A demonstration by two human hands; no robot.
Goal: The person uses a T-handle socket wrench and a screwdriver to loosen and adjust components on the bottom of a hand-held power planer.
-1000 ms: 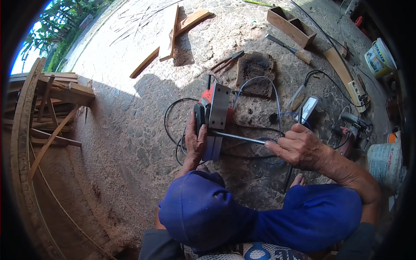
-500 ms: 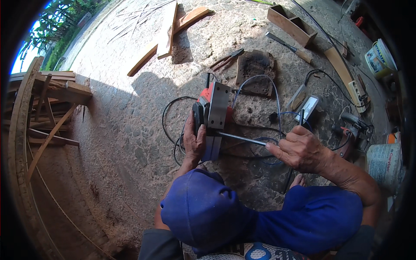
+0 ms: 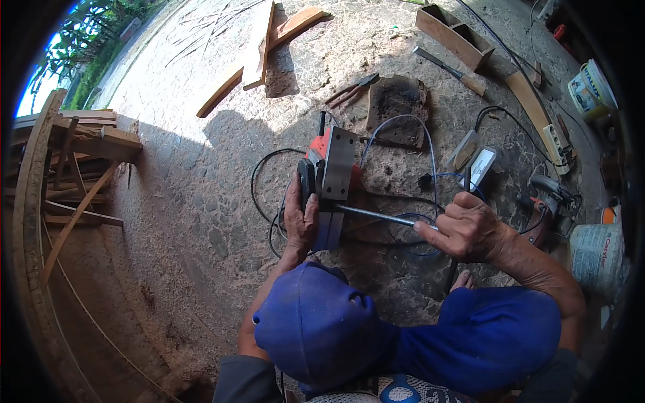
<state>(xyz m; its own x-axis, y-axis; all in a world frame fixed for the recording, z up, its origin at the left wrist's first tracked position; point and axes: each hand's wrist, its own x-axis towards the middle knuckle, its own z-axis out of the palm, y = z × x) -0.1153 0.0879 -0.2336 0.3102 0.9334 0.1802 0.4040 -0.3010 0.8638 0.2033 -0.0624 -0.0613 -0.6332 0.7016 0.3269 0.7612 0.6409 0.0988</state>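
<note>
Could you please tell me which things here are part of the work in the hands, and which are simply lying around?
In hand:
- electric planer, steadied by the left hand
- long metal rod tool, held by the right hand

Lying about:
- hammer
- pliers
- wooden planks
- white bucket

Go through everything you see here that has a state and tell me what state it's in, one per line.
Electric planer: upside down on the ground, flat sole plate facing up.
Left hand: gripping the planer's side.
Right hand: closed around a metal rod.
Metal rod: held level, its tip at the planer.
Black cord: lying loose in loops.
White bucket: upright.
</note>
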